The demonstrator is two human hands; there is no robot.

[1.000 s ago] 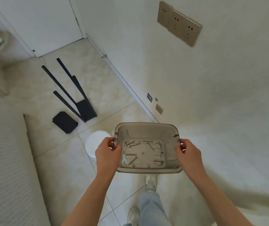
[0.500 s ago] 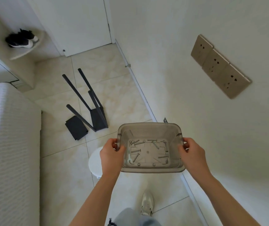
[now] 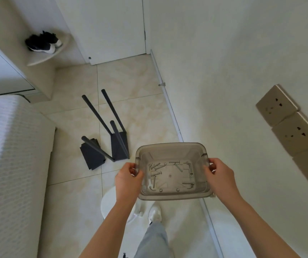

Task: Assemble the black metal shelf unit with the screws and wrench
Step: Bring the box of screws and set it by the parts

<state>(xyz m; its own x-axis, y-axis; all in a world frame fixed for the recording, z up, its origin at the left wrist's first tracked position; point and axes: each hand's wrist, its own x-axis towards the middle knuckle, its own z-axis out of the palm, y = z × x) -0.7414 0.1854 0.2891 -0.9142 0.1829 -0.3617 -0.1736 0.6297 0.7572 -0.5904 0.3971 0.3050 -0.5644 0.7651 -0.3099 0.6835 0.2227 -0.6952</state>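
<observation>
At the far left a white textured surface (image 3: 9,164) is seen, and a pair of black sneakers (image 3: 41,42) is set on a corner shelf (image 3: 43,59) above it. On the tiled floor (image 3: 71,183) the black metal shelf unit (image 3: 118,146) is laid out unassembled, with tube legs pointing away. A flat black panel (image 3: 91,157) is placed just beside it, under one leg. A translucent grey plastic bin (image 3: 171,149) is held above the floor. Its left rim is gripped by the left hand (image 3: 129,180), with the thumb hooked over the edge. Screws (image 3: 156,173) are scattered across the bin's bottom, and a small wrench (image 3: 150,185) is lodged in its near left corner. The right rim is gripped likewise by the right hand (image 3: 219,176). Three beige wall sockets (image 3: 289,127) are mounted at the far right.
</observation>
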